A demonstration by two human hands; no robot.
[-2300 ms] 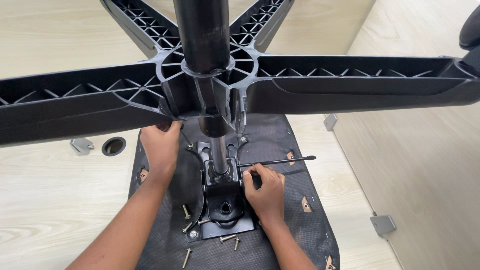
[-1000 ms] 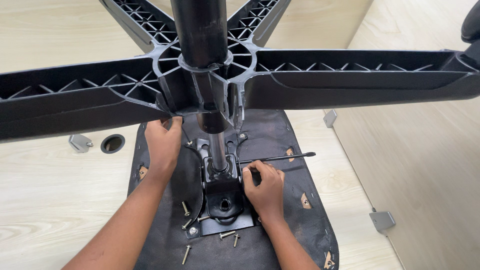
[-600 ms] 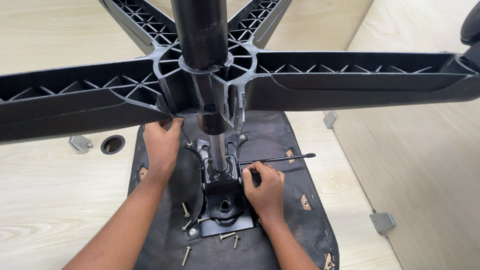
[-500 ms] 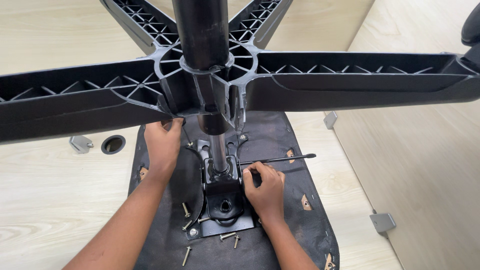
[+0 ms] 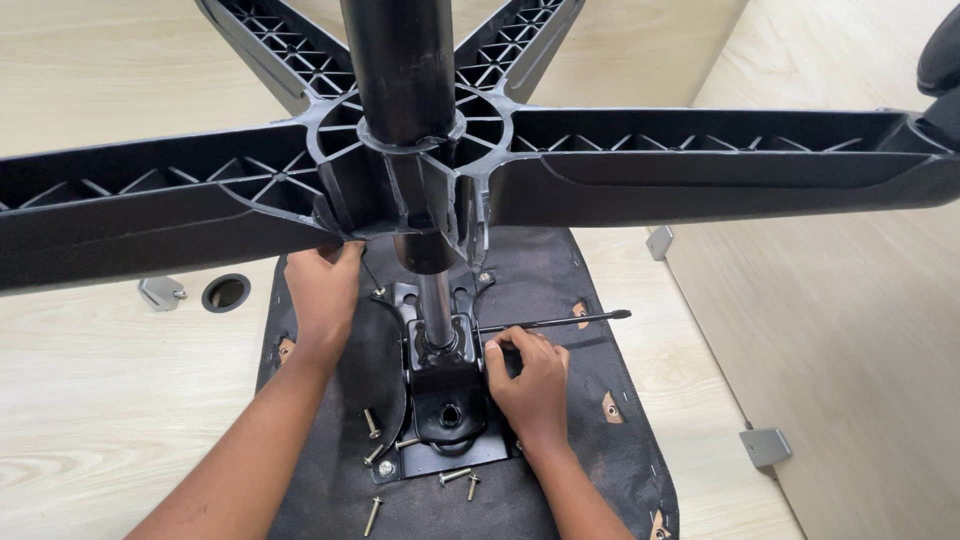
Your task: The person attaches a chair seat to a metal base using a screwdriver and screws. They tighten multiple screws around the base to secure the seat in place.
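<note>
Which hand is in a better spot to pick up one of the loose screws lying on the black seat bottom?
Probably the right hand. It rests beside the metal plate, and loose screws lie just below it. The left hand is higher up, touching the chair base.

Star base point(image 5: 700, 160) above seat underside point(image 5: 590, 420); loose screws point(image 5: 455, 476) before mounting plate point(image 5: 440, 400).

Overhead chair base point(image 5: 640, 160), loose screws point(image 5: 372, 422)
</note>
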